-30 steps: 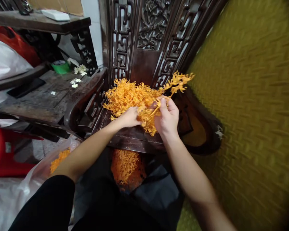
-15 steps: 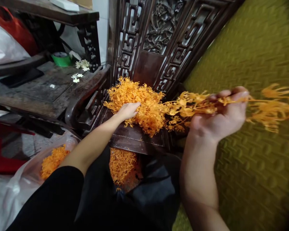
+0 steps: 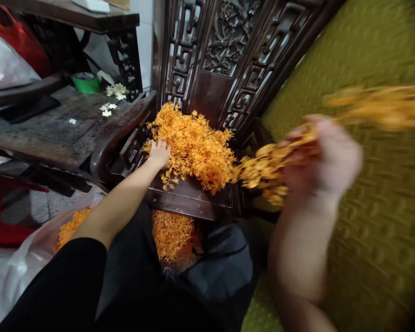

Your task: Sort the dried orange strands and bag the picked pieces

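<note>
A heap of orange plastic sprigs (image 3: 193, 145) lies on the dark carved wooden seat (image 3: 193, 198). My left hand (image 3: 159, 153) rests on the heap's left edge with its fingers curled into the sprigs. My right hand (image 3: 323, 159) is raised to the right and blurred by motion. It is closed on a long bunch of orange sprigs (image 3: 376, 106) that sticks out both ways, toward the heap and over the green cushion (image 3: 373, 207).
More orange sprigs lie in a dark bag (image 3: 173, 235) at my knees and in a clear plastic bag (image 3: 69, 228) at left. A dark side table (image 3: 55, 129) holds small white flowers (image 3: 107, 109) and a green tape roll (image 3: 85, 83). A carved backrest (image 3: 221, 50) stands behind.
My right hand pulled a bunch of sprigs out of the heap and swung it up to the right. My left hand slid to the heap's left edge.
</note>
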A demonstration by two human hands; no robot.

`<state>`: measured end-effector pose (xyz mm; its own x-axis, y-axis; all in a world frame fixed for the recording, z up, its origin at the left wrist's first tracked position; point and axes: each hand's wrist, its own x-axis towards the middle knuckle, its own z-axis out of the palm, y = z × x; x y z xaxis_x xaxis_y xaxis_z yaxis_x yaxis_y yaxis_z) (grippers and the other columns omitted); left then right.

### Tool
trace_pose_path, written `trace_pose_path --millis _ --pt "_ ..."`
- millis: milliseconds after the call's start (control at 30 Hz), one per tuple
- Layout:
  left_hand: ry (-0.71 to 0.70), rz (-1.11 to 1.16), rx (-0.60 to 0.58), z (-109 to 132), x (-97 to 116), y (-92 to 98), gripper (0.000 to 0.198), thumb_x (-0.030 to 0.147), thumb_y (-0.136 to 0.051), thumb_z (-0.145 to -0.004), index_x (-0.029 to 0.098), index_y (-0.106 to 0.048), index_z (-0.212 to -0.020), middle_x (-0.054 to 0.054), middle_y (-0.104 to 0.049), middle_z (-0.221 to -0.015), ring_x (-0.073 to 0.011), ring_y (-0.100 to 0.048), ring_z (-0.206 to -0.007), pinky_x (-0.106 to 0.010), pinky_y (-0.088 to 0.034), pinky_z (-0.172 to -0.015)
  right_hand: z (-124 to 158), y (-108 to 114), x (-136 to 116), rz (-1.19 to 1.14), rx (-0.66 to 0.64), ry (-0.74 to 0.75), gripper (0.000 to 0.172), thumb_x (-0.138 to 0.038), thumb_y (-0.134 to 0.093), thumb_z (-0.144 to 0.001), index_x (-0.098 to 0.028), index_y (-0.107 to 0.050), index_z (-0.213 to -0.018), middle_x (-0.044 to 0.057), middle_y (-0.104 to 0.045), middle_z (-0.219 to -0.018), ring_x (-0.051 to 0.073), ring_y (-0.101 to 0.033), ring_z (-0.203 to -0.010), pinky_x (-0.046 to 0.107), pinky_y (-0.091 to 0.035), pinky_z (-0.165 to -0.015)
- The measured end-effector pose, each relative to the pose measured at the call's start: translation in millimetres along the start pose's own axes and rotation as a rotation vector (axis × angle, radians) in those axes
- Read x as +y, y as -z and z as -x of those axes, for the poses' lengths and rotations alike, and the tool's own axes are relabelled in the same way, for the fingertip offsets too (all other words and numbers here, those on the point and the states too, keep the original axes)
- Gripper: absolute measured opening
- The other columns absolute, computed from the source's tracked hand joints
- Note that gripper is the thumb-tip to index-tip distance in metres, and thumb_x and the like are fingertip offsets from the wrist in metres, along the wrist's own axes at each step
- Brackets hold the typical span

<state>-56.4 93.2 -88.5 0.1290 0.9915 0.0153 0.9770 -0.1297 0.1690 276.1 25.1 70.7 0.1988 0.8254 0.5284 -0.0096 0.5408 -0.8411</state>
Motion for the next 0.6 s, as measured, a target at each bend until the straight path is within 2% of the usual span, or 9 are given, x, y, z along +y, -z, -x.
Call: trace_pose_path --millis 67,100,167,233,300,367,500,567,600 --pt "-0.058 -0.002 -0.054 15.2 9.0 18.3 0.081 0.014 -0.096 -0.051 0.002 -0.062 -0.124 -0.028 -0.058 -0.14 -0.0385 -0.045 -0.133 -0.064 -0.019 -0.117 20.3 -26.0 22.1 -0.059 -0.146 -0.259 0.019 -0.037 -0.075 -0.082 -0.019 -0.078 -0.09 0.003 -0.068 -0.068 0.011 -0.062 -0.054 0.026 -0.048 -0.052" --pt "-0.096 0.026 -0.074 25.8 15.3 28.1 0.075 0.022 -0.097 -0.051 0.005 -0.067 -0.118 -0.025 -0.065 -0.131 -0.0373 -0.052 -0.126 -0.061 -0.025 -0.115 30.0 -36.0 34.1 -0.08 -0.173 -0.344 0.022 -0.038 -0.077 -0.08 -0.018 -0.078 -0.089 0.003 -0.069 -0.067 0.012 -0.061 -0.052 0.026 -0.047 -0.051" --pt "-0.192 0.192 -0.062 50.3 32.9 45.9 0.048 0.041 -0.086 -0.072 0.011 -0.073 -0.108 -0.018 -0.074 -0.107 -0.0321 -0.064 -0.107 -0.052 -0.039 -0.106 47.7 -49.8 55.9 -0.075 -0.234 -0.447 0.027 -0.043 -0.077 -0.08 -0.018 -0.078 -0.091 0.003 -0.07 -0.068 0.015 -0.062 -0.055 0.028 -0.047 -0.052" --pt "-0.263 0.529 0.059 73.0 56.7 56.9 0.038 0.048 -0.059 -0.094 0.017 -0.075 -0.111 -0.012 -0.075 -0.104 -0.0242 -0.068 -0.097 -0.039 -0.047 -0.095 63.2 -57.8 70.2 -0.018 -0.324 -0.428 0.028 -0.045 -0.075 -0.082 -0.019 -0.078 -0.092 0.003 -0.071 -0.073 0.017 -0.063 -0.062 0.03 -0.049 -0.058" --pt "-0.268 0.829 0.124 86.7 81.5 59.0 0.042 0.05 -0.05 -0.098 0.018 -0.074 -0.11 -0.009 -0.076 -0.104 -0.0201 -0.068 -0.092 -0.032 -0.05 -0.084 76.3 -63.8 74.4 0.085 -0.463 -0.322 0.026 -0.044 -0.07 -0.088 -0.02 -0.079 -0.092 0.003 -0.072 -0.08 0.017 -0.064 -0.071 0.032 -0.051 -0.067" --pt "-0.223 1.002 0.142 89.6 99.8 54.9 0.039 0.05 -0.056 -0.094 0.015 -0.073 -0.099 -0.008 -0.074 -0.093 -0.0178 -0.066 -0.081 -0.03 -0.049 -0.074 86.4 -69.1 70.9 0.191 -0.572 -0.175 0.025 -0.04 -0.064 -0.093 -0.02 -0.078 -0.088 0.004 -0.072 -0.087 0.019 -0.064 -0.081 0.034 -0.052 -0.078" --pt "-0.068 1.245 0.255 79.3 106.8 48.7 0.028 0.04 -0.058 -0.09 0.015 -0.063 -0.079 -0.003 -0.067 -0.074 -0.0142 -0.06 -0.068 -0.027 -0.047 -0.067 95.2 -72.8 62.1 0.395 -0.754 -0.045 0.034 -0.038 -0.056 -0.097 -0.018 -0.072 -0.075 0.007 -0.068 -0.083 0.02 -0.063 -0.081 0.038 -0.051 -0.083" --pt "-0.054 1.215 0.289 76.9 102.8 50.2 0.026 0.034 -0.054 -0.091 0.017 -0.058 -0.071 -0.001 -0.062 -0.067 -0.0127 -0.057 -0.064 -0.025 -0.045 -0.064 92.9 -69.3 63.3 0.43 -0.814 -0.104 0.028 -0.044 -0.063 -0.093 -0.018 -0.074 -0.088 0.007 -0.069 -0.088 0.021 -0.064 -0.083 0.039 -0.052 -0.085" --pt "-0.07 1.149 0.28 77.3 101.3 51.2 0.028 0.032 -0.053 -0.091 0.017 -0.055 -0.067 0.001 -0.058 -0.063 -0.0119 -0.054 -0.06 -0.025 -0.042 -0.061 90.5 -66.8 64.7 0.402 -0.784 -0.15 0.032 -0.047 -0.07 -0.088 -0.019 -0.073 -0.101 0.008 -0.069 -0.095 0.022 -0.065 -0.087 0.039 -0.052 -0.086"
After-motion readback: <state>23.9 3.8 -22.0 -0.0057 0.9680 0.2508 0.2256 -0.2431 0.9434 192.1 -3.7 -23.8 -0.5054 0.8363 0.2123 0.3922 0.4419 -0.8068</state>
